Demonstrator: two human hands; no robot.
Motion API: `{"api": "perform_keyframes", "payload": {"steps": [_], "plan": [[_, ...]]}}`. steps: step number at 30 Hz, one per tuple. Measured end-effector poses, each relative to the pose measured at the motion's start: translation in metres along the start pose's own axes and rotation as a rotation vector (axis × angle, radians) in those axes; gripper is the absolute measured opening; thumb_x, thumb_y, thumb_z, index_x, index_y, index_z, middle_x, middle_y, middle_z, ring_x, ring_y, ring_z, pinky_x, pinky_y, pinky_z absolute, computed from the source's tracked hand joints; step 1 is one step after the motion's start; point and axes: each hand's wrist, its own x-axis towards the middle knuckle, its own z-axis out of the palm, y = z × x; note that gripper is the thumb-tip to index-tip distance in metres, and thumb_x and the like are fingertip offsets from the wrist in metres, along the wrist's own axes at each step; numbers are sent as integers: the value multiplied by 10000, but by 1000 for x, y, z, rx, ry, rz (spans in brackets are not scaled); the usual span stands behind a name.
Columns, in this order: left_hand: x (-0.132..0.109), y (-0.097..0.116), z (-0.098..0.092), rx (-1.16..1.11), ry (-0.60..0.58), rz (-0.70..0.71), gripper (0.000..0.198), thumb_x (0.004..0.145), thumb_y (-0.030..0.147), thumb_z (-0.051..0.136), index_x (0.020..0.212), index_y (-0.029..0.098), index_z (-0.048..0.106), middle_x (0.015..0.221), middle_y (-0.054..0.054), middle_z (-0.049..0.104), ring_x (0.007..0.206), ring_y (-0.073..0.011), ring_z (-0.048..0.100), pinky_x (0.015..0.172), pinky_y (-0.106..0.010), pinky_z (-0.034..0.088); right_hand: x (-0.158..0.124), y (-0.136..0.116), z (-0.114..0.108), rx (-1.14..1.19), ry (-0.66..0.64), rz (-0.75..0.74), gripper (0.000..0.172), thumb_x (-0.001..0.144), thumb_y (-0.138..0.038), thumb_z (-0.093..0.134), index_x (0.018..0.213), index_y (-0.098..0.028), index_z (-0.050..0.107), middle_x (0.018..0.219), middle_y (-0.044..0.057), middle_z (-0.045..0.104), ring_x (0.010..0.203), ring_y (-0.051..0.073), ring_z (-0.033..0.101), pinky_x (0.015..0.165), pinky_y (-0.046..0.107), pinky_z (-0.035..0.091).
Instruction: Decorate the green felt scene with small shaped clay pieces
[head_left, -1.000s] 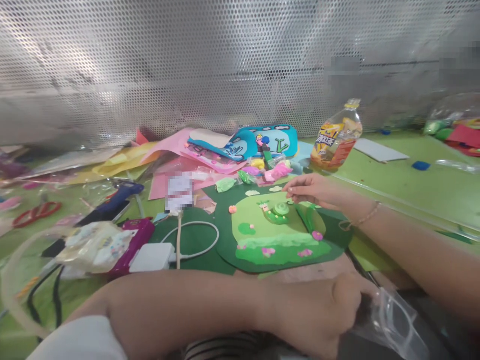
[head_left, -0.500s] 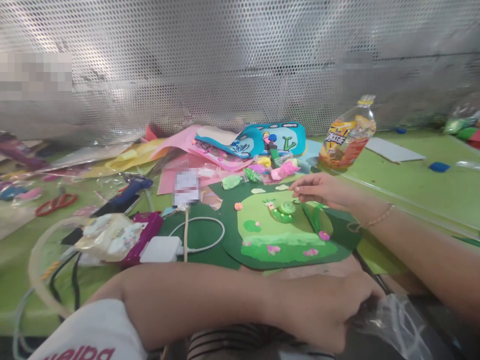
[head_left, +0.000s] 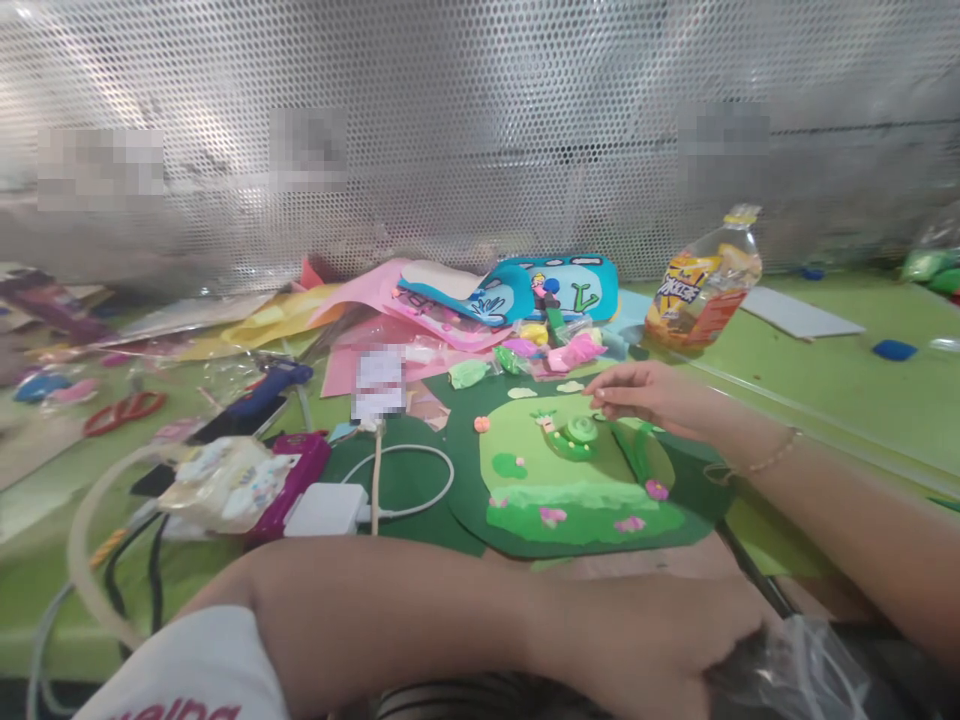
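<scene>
My right hand (head_left: 637, 390) is above the upper right of a foam craft picture (head_left: 517, 535) in greens. Its fingertips are pinched together; whatever they hold is too small to make out. Just below those fingers is a snail figure (head_left: 577, 435) with a coiled light-green shell. Pink flowers, bushes and a long green leaf (head_left: 634, 455) decorate the picture. My left forearm crosses the foreground, and my left hand (head_left: 667, 640) is closed at a clear plastic bag (head_left: 806, 670), its fingertips mostly hidden.
Wrapped clay pieces (head_left: 574, 350) lie behind the picture, before a blue craft picture (head_left: 592, 285). A plastic bottle (head_left: 701, 285) stands at the back right. To the left are a white charger (head_left: 322, 510), a glue gun (head_left: 266, 388), scissors (head_left: 124, 410) and cables.
The view has shifted slightly, so the table's contents appear a little lower and farther right. Both hands keep nearly the same places relative to the craft picture and bag.
</scene>
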Motion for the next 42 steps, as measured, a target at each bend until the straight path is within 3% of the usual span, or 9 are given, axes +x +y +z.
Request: {"api": "perform_keyframes", "payload": {"steps": [7,12,17,22,26,30,38,42], "plan": [[1,-4,-1,-37,1,35,365,626,121,456,985,159,403,823,-26,492,777,-169,574,681,-234,478,-1,0,2,-30,-10,3,283,600,-365,773,810,-186,710,753,26,677,685,112,610,721,265,498],[5,-8,1,-48,17,93,284,644,146,463,906,180,358,832,-26,463,821,-182,574,715,-245,475,-1,2,0,-38,-8,7,290,607,-376,769,813,-186,697,763,29,676,675,110,608,706,259,504],[13,-20,6,-86,-36,101,201,668,140,473,803,201,337,764,-9,459,742,-161,562,712,-256,473,0,2,2,-68,14,18,342,585,-418,774,829,-191,699,799,49,683,694,135,614,727,297,514],[17,-30,11,-178,-49,181,142,748,206,479,807,203,350,710,9,438,705,-138,571,657,-225,472,-1,1,1,-100,8,15,336,597,-415,767,839,-192,700,791,45,682,719,145,615,730,300,507],[15,-25,6,-74,-33,200,144,740,184,453,812,197,330,748,-10,460,715,-141,555,651,-225,466,0,2,-2,-210,19,-31,294,553,-393,793,692,-177,650,663,17,642,597,122,567,624,284,482],[11,-18,3,-55,-33,170,189,737,270,493,800,194,331,744,-6,456,678,-137,535,622,-229,455,1,4,-5,-294,36,-95,307,547,-414,788,577,-190,581,538,-9,577,611,141,569,610,280,468],[9,-19,7,-29,7,149,234,716,301,526,849,182,375,742,4,468,656,-125,520,578,-210,436,3,5,-4,-45,37,6,323,591,-391,770,847,-197,730,854,58,705,806,183,644,829,366,498],[8,-18,7,-4,7,151,297,728,325,512,942,144,415,859,-26,466,752,-138,524,670,-229,450,2,3,-5,-105,70,-31,238,520,-329,818,670,-191,696,703,13,669,700,144,614,738,308,491]]}}
